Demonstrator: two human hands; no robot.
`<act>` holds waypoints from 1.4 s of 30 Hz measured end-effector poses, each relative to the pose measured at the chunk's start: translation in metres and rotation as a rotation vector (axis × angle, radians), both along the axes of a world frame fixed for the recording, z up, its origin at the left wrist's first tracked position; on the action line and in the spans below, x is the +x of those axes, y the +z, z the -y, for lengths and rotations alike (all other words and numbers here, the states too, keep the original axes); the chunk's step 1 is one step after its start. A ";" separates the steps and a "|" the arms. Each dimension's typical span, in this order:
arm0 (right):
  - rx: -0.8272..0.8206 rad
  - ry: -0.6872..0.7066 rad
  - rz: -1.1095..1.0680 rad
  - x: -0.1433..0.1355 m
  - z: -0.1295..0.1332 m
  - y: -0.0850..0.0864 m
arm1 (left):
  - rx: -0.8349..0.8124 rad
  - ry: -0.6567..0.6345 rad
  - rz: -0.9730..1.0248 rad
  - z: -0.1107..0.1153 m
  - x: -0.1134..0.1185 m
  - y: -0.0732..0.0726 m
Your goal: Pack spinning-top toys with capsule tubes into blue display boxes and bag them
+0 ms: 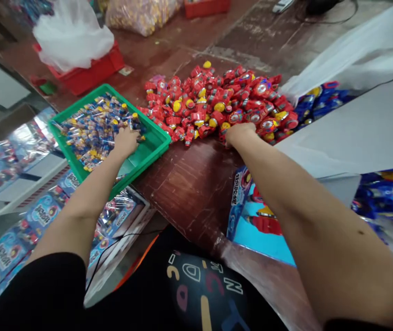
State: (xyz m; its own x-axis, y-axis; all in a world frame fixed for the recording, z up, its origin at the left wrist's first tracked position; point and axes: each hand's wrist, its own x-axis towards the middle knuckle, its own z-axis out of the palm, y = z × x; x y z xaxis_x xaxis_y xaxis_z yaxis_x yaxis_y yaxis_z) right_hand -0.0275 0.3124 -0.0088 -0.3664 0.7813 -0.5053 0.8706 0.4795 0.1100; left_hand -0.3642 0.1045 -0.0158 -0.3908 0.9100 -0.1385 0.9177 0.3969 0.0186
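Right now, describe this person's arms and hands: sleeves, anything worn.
Both forearms are bare. Short black sleeves end near the elbows. No gloves, watch, bracelet or rings show on the left hand or right hand. The black shirt front carries coloured letters.

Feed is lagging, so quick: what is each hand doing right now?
Left hand: in the green tray, fingers down among the small wrapped toys; grip cannot be told.
Right hand: at the edge of the red toy pile; grip cannot be told.
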 end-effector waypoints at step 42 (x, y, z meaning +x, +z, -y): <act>-0.885 -0.560 -1.396 0.184 0.244 0.068 | 0.517 -0.859 0.619 0.092 0.251 0.048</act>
State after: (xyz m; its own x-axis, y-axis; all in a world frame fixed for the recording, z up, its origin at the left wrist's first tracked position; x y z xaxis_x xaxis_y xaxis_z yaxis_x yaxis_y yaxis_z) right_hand 0.1566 0.0685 0.0590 -0.6668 0.6412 -0.3799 0.1422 -0.3910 -0.9094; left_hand -0.1137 0.0120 0.0321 0.3824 0.8452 0.3734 0.6578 -0.5328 0.5324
